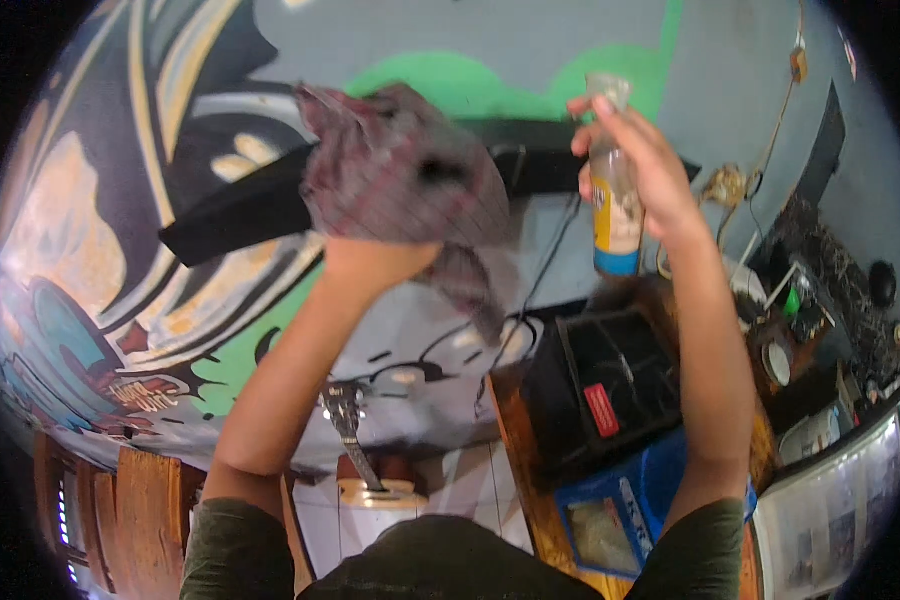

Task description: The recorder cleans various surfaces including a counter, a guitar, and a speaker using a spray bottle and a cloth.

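Cloth [400, 190] is draped over left hand [385, 262] at 11 o'clock, before black shelf [245, 205]; finger closure hidden, cannot be told; bottle [618, 222] is gripped by right hand [642, 165] at 2 o'clock; both items raised; remainder cannot be judged.

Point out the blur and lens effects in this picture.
In the head view, the cloth at the left hand looks smeared, probably by motion; in the head view, the bottle in the right hand looks soft too; the head view's corners go black around the fisheye circle.
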`<state>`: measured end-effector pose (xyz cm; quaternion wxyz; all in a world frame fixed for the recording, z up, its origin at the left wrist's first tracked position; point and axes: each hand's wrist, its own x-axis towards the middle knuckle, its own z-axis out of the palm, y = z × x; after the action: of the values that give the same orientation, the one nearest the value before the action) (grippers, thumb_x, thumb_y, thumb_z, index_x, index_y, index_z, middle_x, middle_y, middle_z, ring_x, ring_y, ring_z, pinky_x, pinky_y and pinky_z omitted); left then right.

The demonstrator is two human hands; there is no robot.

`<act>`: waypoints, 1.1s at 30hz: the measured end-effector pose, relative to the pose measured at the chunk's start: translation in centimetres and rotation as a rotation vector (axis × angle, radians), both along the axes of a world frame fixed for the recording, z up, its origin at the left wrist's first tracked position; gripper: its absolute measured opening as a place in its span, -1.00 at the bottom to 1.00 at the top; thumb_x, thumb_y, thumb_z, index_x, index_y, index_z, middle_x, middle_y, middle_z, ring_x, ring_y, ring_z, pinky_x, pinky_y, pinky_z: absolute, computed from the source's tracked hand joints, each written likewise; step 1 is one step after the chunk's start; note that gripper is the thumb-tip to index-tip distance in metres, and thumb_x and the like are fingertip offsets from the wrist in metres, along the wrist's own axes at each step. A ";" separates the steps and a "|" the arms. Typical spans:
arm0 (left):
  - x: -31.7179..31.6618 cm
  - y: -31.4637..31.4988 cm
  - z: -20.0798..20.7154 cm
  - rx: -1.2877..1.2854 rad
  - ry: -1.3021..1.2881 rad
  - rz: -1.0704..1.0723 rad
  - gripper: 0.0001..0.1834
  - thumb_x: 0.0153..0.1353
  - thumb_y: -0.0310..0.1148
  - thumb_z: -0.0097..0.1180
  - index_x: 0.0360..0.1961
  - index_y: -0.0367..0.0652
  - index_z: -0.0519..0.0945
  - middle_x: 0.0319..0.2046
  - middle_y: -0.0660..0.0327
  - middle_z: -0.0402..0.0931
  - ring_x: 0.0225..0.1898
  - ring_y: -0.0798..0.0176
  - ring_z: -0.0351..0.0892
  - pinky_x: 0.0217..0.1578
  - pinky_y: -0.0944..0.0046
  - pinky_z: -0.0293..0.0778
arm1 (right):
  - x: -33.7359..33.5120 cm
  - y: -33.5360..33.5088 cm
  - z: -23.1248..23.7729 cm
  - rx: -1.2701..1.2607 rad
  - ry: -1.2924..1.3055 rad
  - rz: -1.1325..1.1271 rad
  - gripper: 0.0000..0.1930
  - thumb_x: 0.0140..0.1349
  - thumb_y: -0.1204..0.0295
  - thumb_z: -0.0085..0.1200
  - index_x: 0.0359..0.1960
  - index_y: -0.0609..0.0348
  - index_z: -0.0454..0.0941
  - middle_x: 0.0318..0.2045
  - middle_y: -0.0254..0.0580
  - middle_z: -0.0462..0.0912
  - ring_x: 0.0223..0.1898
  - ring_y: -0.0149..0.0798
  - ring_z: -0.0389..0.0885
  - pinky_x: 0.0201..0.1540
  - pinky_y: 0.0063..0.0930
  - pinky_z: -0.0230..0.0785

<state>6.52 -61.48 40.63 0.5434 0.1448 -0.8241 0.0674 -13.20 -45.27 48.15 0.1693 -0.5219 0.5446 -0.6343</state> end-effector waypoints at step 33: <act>21.1 -2.1 -29.7 0.891 0.062 -0.295 -0.29 0.18 -0.36 0.23 0.29 -0.32 0.19 0.17 0.05 0.33 0.17 0.17 0.33 0.21 0.15 0.27 | 9.2 1.9 -11.7 0.408 -0.187 -0.281 -0.50 0.32 0.05 -0.02 0.08 0.21 0.40 -0.45 -0.22 0.48 -0.60 -0.33 0.51 -0.54 -0.52 0.37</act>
<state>27.64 -63.60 10.89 0.4564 0.2472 -0.7681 -0.3751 -4.01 -43.36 36.49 0.2310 -0.3355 0.7102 -0.5742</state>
